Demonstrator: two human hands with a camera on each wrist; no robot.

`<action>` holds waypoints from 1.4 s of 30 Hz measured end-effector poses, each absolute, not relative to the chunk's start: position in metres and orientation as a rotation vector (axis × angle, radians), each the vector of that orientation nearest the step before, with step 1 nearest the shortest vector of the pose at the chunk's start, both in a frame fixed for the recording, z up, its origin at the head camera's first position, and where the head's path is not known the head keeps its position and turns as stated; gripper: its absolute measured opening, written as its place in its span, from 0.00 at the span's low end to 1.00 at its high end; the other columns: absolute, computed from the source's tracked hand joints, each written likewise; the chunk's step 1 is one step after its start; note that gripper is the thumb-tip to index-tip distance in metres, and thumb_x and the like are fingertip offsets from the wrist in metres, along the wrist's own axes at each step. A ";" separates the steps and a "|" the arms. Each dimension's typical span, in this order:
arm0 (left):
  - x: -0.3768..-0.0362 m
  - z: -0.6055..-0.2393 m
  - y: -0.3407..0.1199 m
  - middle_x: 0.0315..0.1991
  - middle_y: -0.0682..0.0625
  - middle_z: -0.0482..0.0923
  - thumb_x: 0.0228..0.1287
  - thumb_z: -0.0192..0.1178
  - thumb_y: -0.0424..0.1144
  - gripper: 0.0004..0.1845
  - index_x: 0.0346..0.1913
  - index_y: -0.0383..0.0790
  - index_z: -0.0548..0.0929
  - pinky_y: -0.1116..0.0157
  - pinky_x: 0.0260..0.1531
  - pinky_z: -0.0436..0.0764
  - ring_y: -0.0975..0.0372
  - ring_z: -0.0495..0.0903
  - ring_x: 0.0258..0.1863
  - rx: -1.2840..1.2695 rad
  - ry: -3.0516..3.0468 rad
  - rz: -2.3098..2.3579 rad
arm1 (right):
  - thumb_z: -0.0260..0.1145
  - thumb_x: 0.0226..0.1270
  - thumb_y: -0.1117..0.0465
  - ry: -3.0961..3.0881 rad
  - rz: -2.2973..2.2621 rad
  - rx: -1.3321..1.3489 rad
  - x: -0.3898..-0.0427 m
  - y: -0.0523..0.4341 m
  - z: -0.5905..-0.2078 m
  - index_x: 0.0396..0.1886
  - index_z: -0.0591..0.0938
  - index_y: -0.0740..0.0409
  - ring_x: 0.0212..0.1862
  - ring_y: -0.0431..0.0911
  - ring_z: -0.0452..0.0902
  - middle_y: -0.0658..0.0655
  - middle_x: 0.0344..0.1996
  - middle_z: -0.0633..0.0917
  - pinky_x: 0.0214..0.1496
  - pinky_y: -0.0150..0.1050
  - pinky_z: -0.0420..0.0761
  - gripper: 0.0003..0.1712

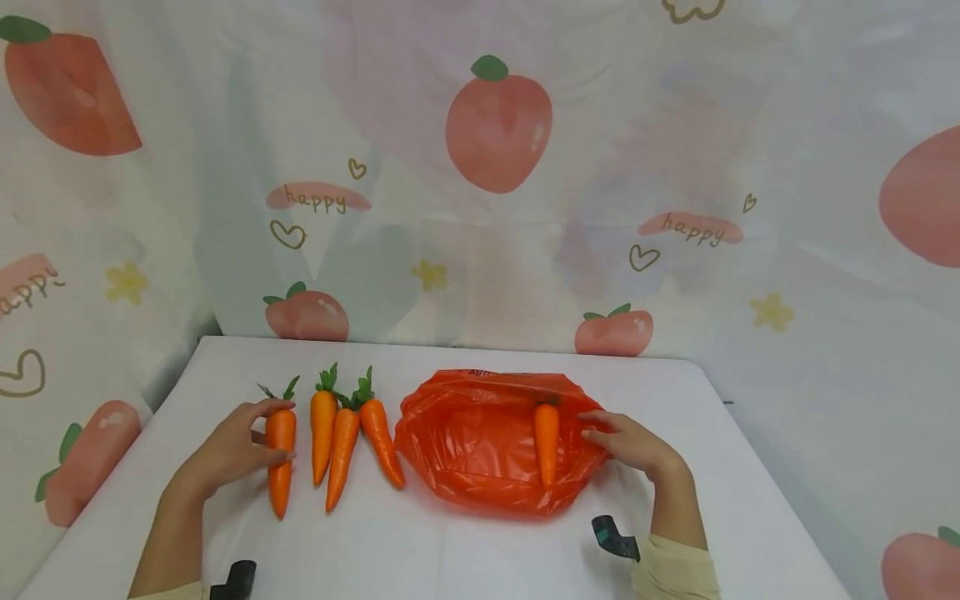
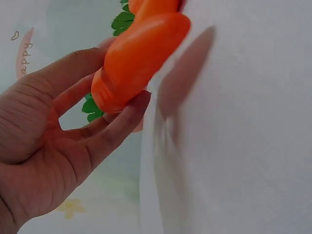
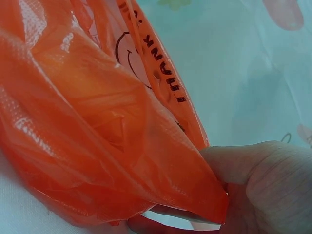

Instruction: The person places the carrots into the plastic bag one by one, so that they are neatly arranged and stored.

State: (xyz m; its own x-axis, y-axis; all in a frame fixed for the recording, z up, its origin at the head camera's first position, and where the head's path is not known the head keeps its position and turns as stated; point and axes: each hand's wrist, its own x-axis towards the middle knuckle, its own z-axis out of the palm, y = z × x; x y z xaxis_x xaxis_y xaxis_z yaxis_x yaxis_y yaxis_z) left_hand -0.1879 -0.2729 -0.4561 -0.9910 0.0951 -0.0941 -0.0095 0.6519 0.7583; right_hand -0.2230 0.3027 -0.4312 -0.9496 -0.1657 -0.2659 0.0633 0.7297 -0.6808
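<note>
On the near part of the white table, the person's left hand curls its thumb and fingers around the leftmost toy carrot, which lies on the tabletop at the left end of a row. Just right of it lie three more carrots, tips toward the person. Further right, the right hand pinches the right edge of an orange plastic bag, with another carrot lying in it. Behind hangs a peach-printed curtain.
</note>
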 end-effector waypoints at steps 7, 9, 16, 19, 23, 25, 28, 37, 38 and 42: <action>-0.185 -0.448 -0.268 0.65 0.31 0.63 0.62 0.76 0.45 0.41 0.74 0.41 0.69 0.50 0.44 0.84 0.43 0.77 0.53 0.080 2.746 1.294 | 0.62 0.78 0.53 2.628 -1.045 -0.075 -0.222 0.302 -0.432 0.71 0.77 0.59 0.64 0.63 0.69 0.67 0.66 0.75 0.60 0.70 0.73 0.27; -0.184 -0.445 -0.265 0.67 0.31 0.62 0.62 0.75 0.45 0.41 0.75 0.41 0.69 0.51 0.44 0.84 0.42 0.76 0.54 0.069 2.742 1.314 | 0.62 0.78 0.53 2.625 -1.049 -0.074 -0.222 0.302 -0.432 0.71 0.77 0.59 0.64 0.63 0.69 0.67 0.66 0.75 0.60 0.70 0.73 0.27; -0.181 -0.434 -0.253 0.70 0.34 0.61 0.63 0.75 0.44 0.41 0.76 0.44 0.68 0.52 0.42 0.85 0.41 0.74 0.57 0.133 2.767 1.381 | 0.61 0.78 0.55 2.627 -1.042 -0.096 -0.221 0.302 -0.429 0.71 0.76 0.60 0.63 0.62 0.71 0.66 0.65 0.76 0.61 0.70 0.73 0.27; -0.179 -0.427 -0.247 0.69 0.36 0.62 0.64 0.75 0.45 0.40 0.76 0.46 0.69 0.53 0.41 0.85 0.41 0.75 0.56 0.190 2.805 1.415 | 0.61 0.78 0.54 2.628 -1.038 -0.099 -0.221 0.302 -0.428 0.71 0.76 0.61 0.62 0.62 0.71 0.66 0.65 0.77 0.60 0.69 0.74 0.27; -0.178 -0.419 -0.239 0.69 0.37 0.62 0.65 0.74 0.43 0.39 0.76 0.48 0.69 0.53 0.42 0.85 0.41 0.76 0.56 0.252 2.832 1.452 | 0.61 0.78 0.54 2.620 -1.049 -0.098 -0.221 0.302 -0.428 0.71 0.76 0.60 0.63 0.63 0.70 0.67 0.66 0.76 0.61 0.69 0.74 0.28; -0.178 -0.417 -0.234 0.69 0.37 0.62 0.65 0.74 0.41 0.38 0.76 0.48 0.70 0.52 0.42 0.86 0.40 0.76 0.56 0.275 2.827 1.470 | 0.62 0.78 0.54 2.620 -1.053 -0.093 -0.220 0.302 -0.428 0.71 0.76 0.60 0.63 0.62 0.70 0.67 0.65 0.76 0.61 0.69 0.74 0.28; -0.178 -0.414 -0.227 0.68 0.38 0.62 0.65 0.74 0.41 0.38 0.76 0.49 0.70 0.52 0.43 0.87 0.39 0.76 0.57 0.300 2.796 1.502 | 0.61 0.78 0.54 2.614 -1.058 -0.095 -0.220 0.302 -0.428 0.71 0.76 0.60 0.63 0.63 0.70 0.67 0.66 0.76 0.61 0.69 0.74 0.28; -0.176 -0.393 -0.195 0.73 0.48 0.61 0.63 0.75 0.49 0.37 0.73 0.60 0.72 0.57 0.45 0.85 0.42 0.73 0.60 0.406 2.598 1.659 | 0.61 0.78 0.53 2.611 -1.058 -0.088 -0.221 0.304 -0.428 0.72 0.76 0.59 0.67 0.65 0.67 0.67 0.67 0.74 0.62 0.71 0.71 0.27; -0.176 -0.390 -0.190 0.72 0.49 0.61 0.63 0.75 0.49 0.37 0.73 0.60 0.72 0.57 0.45 0.85 0.42 0.73 0.60 0.433 2.576 1.678 | 0.61 0.78 0.53 2.610 -1.057 -0.090 -0.221 0.304 -0.428 0.72 0.76 0.59 0.67 0.65 0.67 0.67 0.67 0.74 0.62 0.72 0.71 0.28; -0.177 -0.381 -0.173 0.71 0.50 0.62 0.63 0.75 0.47 0.36 0.73 0.61 0.72 0.56 0.44 0.86 0.43 0.75 0.57 0.521 2.503 1.732 | 0.62 0.78 0.54 2.599 -1.067 -0.088 -0.221 0.304 -0.428 0.72 0.76 0.58 0.66 0.64 0.68 0.67 0.67 0.75 0.63 0.71 0.71 0.27</action>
